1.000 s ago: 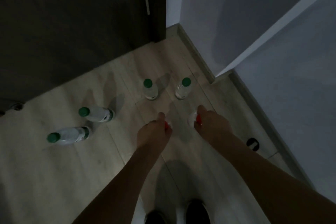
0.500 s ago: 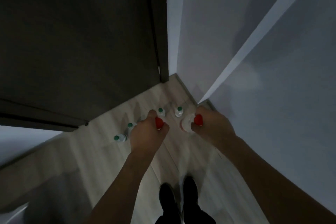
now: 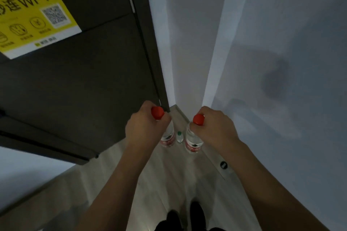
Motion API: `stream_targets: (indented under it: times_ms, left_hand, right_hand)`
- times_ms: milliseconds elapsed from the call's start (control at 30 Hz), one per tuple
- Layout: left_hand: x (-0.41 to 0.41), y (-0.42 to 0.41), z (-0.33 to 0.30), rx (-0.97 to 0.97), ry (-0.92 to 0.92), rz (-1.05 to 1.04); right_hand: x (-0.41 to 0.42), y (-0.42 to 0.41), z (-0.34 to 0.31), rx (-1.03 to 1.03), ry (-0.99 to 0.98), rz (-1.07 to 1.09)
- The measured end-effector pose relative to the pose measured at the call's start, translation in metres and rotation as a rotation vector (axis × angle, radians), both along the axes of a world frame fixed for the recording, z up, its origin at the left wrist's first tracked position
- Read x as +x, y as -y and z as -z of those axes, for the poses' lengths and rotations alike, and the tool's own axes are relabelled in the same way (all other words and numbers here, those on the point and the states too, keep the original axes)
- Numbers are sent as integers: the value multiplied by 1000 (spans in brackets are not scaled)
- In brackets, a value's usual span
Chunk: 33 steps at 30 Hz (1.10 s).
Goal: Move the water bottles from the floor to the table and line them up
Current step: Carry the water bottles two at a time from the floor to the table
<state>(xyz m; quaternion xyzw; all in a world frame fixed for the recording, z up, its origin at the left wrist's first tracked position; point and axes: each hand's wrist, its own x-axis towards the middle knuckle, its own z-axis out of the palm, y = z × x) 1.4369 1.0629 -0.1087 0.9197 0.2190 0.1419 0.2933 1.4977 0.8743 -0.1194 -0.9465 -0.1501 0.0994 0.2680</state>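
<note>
Since a moment ago the person has straightened up: both bottles have come well off the floor, and of the green-capped ones left down there only one small green-capped bottle (image 3: pixel 179 136) shows, standing between the two lifted bottles. A yellow Wi-Fi sign (image 3: pixel 35 17) on the dark door (image 3: pixel 90 73) has come into sight, top left.

The left hand (image 3: pixel 144 129) is curled tight round the neck of the left red-capped bottle (image 3: pixel 167 138), its cap poking out above the fist. The right hand (image 3: pixel 214 127) grips the right red-capped bottle (image 3: pixel 193 141) the same way, fingers wrapped just under the cap. Both bottles hang upright, held in the air side by side and a little apart.

The bottles are clear plastic, round-bodied, each with a red label band low down and a smooth round red cap. The floor (image 3: pixel 169 180) is pale wood-grain planking; the wall (image 3: pixel 281 43) to the right is plain, matte and light, with a round dark fitting (image 3: pixel 223 164) near its base
</note>
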Motion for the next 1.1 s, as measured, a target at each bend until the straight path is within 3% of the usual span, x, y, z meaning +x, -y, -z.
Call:
stream_targets:
  times_ms: [267,600,833,1100]
  left_hand:
    - [2,37,-13,-9,15,217]
    - [34,107,-18,-22,43,641]
    - [20,207,-32,-75,68,948]
    - [-74,339,-43,-26,152,1331]
  right_hand:
    - [-26,45,-14,-18,24,213]
    - [-89,115,-26,-51,31,702]
    - [-178,184,-37,-82,80,1066]
    - [-321,257,-46,-105,121,1436]
